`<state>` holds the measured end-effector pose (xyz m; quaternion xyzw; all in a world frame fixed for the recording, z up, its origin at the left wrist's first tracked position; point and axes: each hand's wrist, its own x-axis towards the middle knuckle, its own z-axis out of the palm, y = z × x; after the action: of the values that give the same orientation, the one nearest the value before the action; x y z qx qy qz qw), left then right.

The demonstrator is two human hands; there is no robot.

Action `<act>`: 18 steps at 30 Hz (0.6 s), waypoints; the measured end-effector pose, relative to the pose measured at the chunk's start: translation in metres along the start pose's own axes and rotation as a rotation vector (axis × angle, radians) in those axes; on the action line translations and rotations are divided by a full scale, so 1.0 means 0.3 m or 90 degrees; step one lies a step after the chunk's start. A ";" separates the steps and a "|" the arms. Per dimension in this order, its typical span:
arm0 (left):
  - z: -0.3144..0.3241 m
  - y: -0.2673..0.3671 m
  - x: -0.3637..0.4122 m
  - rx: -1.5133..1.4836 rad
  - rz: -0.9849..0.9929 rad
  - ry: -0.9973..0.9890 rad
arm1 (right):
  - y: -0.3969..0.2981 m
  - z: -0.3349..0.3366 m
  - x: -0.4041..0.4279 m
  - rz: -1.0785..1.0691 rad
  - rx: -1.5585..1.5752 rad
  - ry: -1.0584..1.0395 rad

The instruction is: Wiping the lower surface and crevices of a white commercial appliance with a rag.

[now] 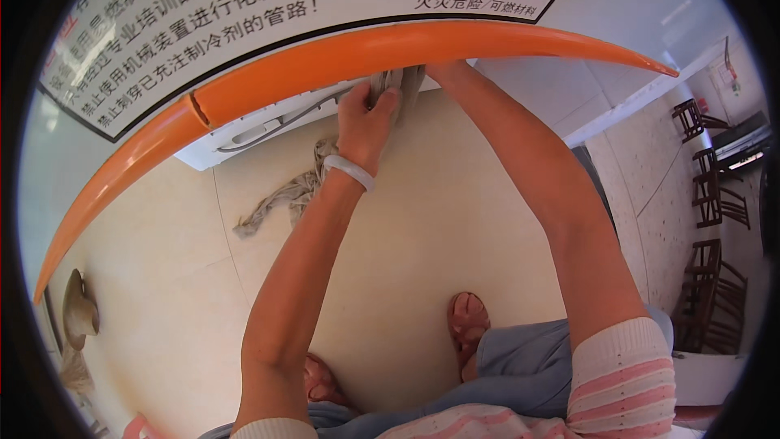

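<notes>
My left hand (367,125), with a pale bangle at its wrist, grips a folded grey cloth (399,94) just below an orange curved strip (341,61). My right hand (443,73) reaches up to the far side of this cloth; its fingers are hidden behind the strip, so their grip does not show. Beyond the strip stands a white appliance (262,128) with a grey cable along its lower part. A crumpled greyish cloth (292,195) lies on the floor, left of my left forearm.
Above the strip is a white warning label (292,6) with writing and a yellow triangle. Dark wooden chairs (707,195) stand at the far right. A brownish object (80,311) lies at the left, and part of something pink (143,428) shows at the lower left. Tiled floor (414,225) surrounds my sandalled feet.
</notes>
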<state>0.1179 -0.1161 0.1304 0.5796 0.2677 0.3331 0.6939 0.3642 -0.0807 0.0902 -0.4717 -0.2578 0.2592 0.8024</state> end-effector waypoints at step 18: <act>0.029 -0.024 -0.003 0.036 0.035 -0.053 | -0.128 0.143 -0.159 -0.106 -0.241 0.201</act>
<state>0.1251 -0.1230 0.1250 0.6196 0.2315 0.3200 0.6783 0.3075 -0.1016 0.1346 -0.6253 -0.2113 0.0626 0.7486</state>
